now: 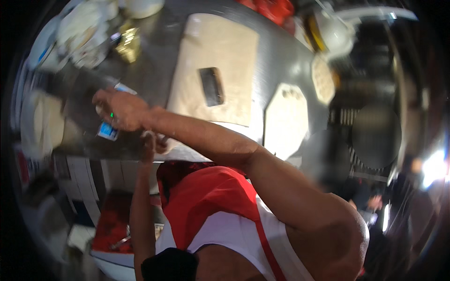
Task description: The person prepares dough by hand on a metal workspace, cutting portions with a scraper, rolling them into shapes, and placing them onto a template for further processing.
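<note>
My right arm reaches across to the left, and my right hand (123, 108) is curled, palm down, over the metal table. Under and beside it shows a blue-and-white printed packet (108, 131); whatever lies inside the fingers is hidden. Close to the table's near edge, my left hand (153, 143) is partly blurred, just below the right wrist, and its grip does not show. A dark phone-like rectangle (212, 86) with a brownish edge lies on a large beige sheet (236, 51), right of my right hand.
White plastic bags (84, 35) and a crumpled gold wrapper (129, 44) sit at the far left. A pale round container (44, 124) stands left. To the right lie a white angular board (287, 122), a pale flat piece (322, 79) and a white vessel (335, 35). Red items (272, 9) are at the back.
</note>
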### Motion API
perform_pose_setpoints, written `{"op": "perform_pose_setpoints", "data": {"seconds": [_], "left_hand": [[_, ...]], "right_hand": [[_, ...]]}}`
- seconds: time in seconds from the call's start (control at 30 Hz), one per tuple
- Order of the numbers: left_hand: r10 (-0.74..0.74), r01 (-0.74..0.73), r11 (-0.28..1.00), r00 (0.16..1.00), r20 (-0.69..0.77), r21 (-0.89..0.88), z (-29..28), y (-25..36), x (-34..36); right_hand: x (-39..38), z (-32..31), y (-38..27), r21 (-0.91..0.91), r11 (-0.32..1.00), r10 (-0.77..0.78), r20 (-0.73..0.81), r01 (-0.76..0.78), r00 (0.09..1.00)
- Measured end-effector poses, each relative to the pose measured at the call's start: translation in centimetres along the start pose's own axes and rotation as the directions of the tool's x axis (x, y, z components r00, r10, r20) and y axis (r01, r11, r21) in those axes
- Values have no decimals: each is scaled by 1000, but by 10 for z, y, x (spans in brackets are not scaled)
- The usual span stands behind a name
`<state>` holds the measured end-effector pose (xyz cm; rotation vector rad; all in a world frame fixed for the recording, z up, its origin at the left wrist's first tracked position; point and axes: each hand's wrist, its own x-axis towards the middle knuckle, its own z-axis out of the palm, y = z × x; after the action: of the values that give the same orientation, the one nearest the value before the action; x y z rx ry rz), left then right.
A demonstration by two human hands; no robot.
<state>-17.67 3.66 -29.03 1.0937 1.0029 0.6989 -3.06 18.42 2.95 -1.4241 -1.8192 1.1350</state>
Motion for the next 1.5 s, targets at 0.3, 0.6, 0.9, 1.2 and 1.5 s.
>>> {"op": "perform_pose_setpoints", "data": {"seconds": [0.3,0.6,0.9,1.2,1.5], "left_hand": [[-276,279,960,955,107,-9,101,186,-13],[-181,114,979,866,467,168,318,275,-52],[-226,-37,908,795,563,417,505,250,-54],[-259,-259,798,667,699,543,504,221,-22],[-247,-647,557,470,847,521,535,274,-72]], "right_hand": [[-332,-139,156,419,894,369,-491,-157,789],[-594,-313,323,193,743,375,-914,-641,159],[-558,-250,231,619,756,607,-542,-212,582],[-549,-241,177,582,807,530,-638,-100,558],[-561,-214,146,482,780,601,-755,-400,263]]}}
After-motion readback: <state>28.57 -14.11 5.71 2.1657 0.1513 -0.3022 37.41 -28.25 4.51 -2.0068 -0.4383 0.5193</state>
